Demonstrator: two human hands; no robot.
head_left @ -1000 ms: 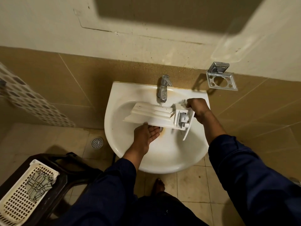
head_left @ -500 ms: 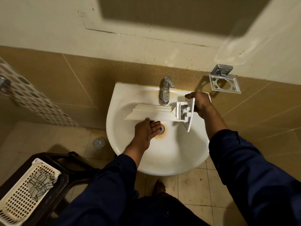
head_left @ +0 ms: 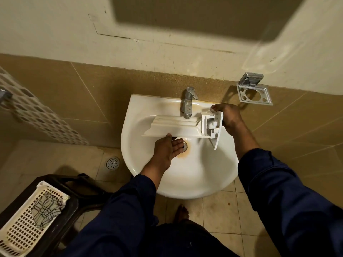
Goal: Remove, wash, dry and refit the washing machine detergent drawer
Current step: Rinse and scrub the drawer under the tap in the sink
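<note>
The white detergent drawer (head_left: 176,127) is held level over the white wash basin (head_left: 194,175), right under the chrome tap (head_left: 187,104). My right hand (head_left: 229,118) grips the drawer's front panel at its right end. My left hand (head_left: 168,148) is under the drawer's near edge, palm up and fingers spread above the drain, touching the drawer from below. No water stream is visible from the tap.
A chrome toothbrush holder (head_left: 254,91) hangs on the wall right of the basin. At lower left a white perforated basket (head_left: 24,223) with a patterned cloth (head_left: 45,207) sits on a dark stool (head_left: 79,197). A floor drain (head_left: 112,162) lies left of the basin.
The drawer has been levelled and raised slightly toward the tap, its front panel now turned more upright. My left hand stays under it, shifted a little toward the drain.
</note>
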